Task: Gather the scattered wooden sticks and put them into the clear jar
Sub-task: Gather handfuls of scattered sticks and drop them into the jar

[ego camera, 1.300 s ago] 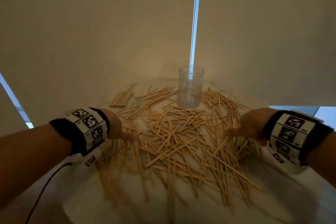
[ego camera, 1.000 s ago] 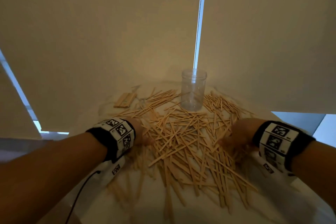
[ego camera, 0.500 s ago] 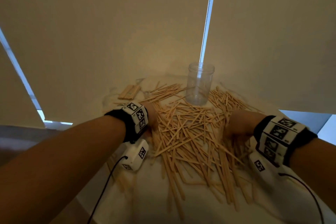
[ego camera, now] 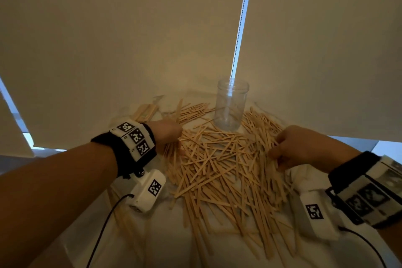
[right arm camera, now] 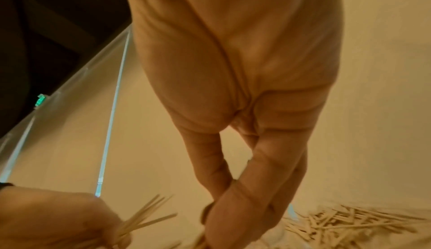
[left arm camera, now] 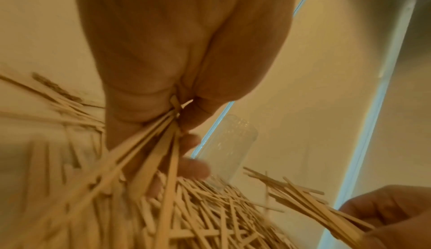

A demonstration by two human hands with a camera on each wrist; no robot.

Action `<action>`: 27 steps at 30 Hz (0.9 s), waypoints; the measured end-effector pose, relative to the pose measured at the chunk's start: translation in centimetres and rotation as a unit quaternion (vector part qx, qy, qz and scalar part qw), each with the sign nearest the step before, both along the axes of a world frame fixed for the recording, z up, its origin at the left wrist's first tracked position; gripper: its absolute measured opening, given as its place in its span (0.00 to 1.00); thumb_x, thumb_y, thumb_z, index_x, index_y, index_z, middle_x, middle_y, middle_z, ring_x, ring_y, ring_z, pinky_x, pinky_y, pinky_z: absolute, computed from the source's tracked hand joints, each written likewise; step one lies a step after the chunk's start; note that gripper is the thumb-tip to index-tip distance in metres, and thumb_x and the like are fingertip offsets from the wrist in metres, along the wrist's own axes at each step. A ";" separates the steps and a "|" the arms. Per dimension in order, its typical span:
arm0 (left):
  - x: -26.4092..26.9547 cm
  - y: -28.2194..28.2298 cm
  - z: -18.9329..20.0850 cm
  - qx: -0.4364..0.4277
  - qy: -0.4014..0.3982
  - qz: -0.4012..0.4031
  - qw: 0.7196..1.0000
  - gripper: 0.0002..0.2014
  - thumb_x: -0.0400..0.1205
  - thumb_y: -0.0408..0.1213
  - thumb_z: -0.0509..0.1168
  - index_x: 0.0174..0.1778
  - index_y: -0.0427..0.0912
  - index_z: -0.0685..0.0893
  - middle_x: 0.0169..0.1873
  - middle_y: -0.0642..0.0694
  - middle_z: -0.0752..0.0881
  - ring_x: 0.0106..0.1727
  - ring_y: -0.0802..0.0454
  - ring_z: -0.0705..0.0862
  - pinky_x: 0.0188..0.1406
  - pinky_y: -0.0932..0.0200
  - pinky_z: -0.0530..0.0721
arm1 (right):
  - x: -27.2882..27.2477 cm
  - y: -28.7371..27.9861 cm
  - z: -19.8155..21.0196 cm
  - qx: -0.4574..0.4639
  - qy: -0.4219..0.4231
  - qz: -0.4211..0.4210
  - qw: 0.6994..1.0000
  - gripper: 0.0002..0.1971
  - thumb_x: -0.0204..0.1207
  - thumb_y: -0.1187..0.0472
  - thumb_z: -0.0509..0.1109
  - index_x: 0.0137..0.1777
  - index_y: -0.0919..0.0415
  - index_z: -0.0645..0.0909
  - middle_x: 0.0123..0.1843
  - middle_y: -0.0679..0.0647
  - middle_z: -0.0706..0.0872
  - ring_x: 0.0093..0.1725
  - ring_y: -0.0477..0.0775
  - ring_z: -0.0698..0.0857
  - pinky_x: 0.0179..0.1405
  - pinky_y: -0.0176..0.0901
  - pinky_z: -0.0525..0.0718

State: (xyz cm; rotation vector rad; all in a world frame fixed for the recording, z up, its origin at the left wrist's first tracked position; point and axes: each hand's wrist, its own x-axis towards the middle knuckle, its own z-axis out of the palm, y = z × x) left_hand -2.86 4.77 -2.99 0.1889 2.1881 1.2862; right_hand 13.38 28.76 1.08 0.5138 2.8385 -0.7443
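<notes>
Both wrist views, unlike the head view, show each hand's fingers (left arm camera: 161, 91) clasping wooden sticks (ego camera: 219, 165).

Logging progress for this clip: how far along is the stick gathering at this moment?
Early stage. Done: nothing is stowed; the clear jar stands upright and looks empty. In hand: the left hand grips a bunch of sticks, and the right hand holds a few at the pile's right edge. Left: nearly all the wooden sticks lie scattered on the table, plus a small stack behind the left wrist.
</notes>
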 end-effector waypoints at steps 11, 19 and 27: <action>1.3 4.5 1.9 0.175 0.026 0.058 0.983 0.08 0.87 0.32 0.51 0.43 0.42 0.71 0.27 0.48 0.66 0.24 0.53 0.61 0.23 0.60 0.62 | -1.1 -2.6 -0.3 -0.113 0.116 -0.057 0.985 0.07 0.77 0.65 0.76 0.39 0.65 0.82 0.28 0.54 0.88 0.31 0.56 0.92 0.39 0.54 0.93; -0.6 4.8 1.7 0.167 0.088 0.059 0.980 0.15 0.88 0.53 0.52 0.49 0.45 0.74 0.37 0.47 0.72 0.28 0.52 0.67 0.31 0.57 0.68 | 0.7 -3.4 -0.9 -0.114 0.116 -0.013 0.987 0.02 0.79 0.61 0.73 0.49 0.56 0.86 0.40 0.51 0.92 0.37 0.51 0.92 0.41 0.50 0.92; -2.6 4.9 0.4 0.089 0.196 0.056 0.975 0.46 0.78 0.76 0.41 0.71 0.39 0.77 0.63 0.39 0.85 0.63 0.40 0.84 0.68 0.40 0.80 | -0.1 -4.4 0.2 -0.115 0.168 0.022 0.979 0.05 0.80 0.58 0.72 0.49 0.45 0.86 0.42 0.46 0.91 0.37 0.50 0.92 0.43 0.53 0.92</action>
